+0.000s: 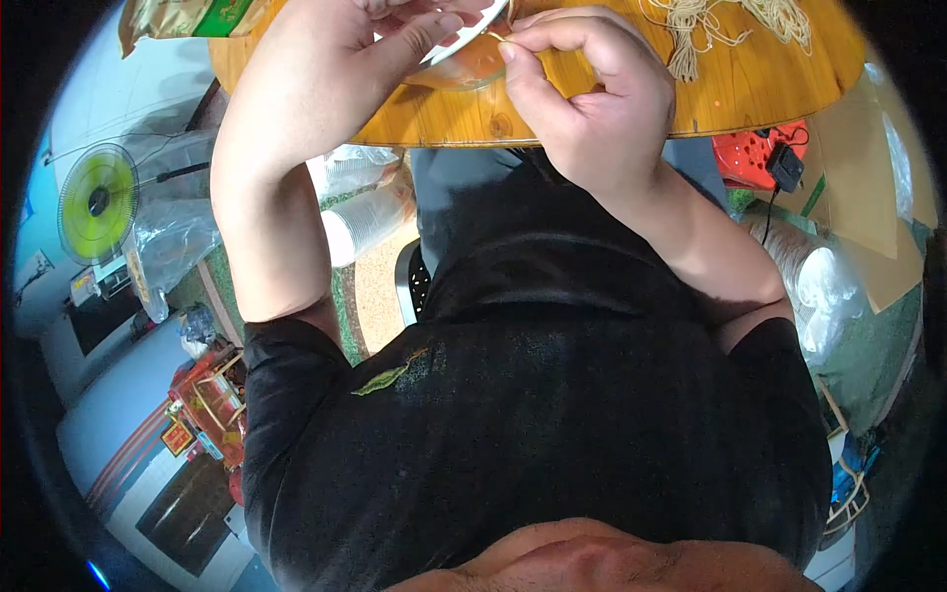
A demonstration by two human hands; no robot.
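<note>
At the table's near edge, my left hand [390, 44] is closed on a round white-rimmed dish or lid [473, 35], which is tilted and cut off by the top of the picture. The thumb lies across it; the other fingers are partly out of view. Close to its right, my right hand [602, 89] pinches a thin beige strand [495, 37] between thumb and forefinger at the white rim. Below the rim shows part of a clear bowl [473, 74] on the table. Bundles of similar beige strands [691, 35] lie to the right of my right hand.
The round wooden table [434, 123] spans the top. A brown and green packet [187, 20] sits at far left. Beyond my left arm stand a green fan [99, 202] and stacked clear containers [365, 222]. At right are a red stool [755, 158] and cardboard [853, 168].
</note>
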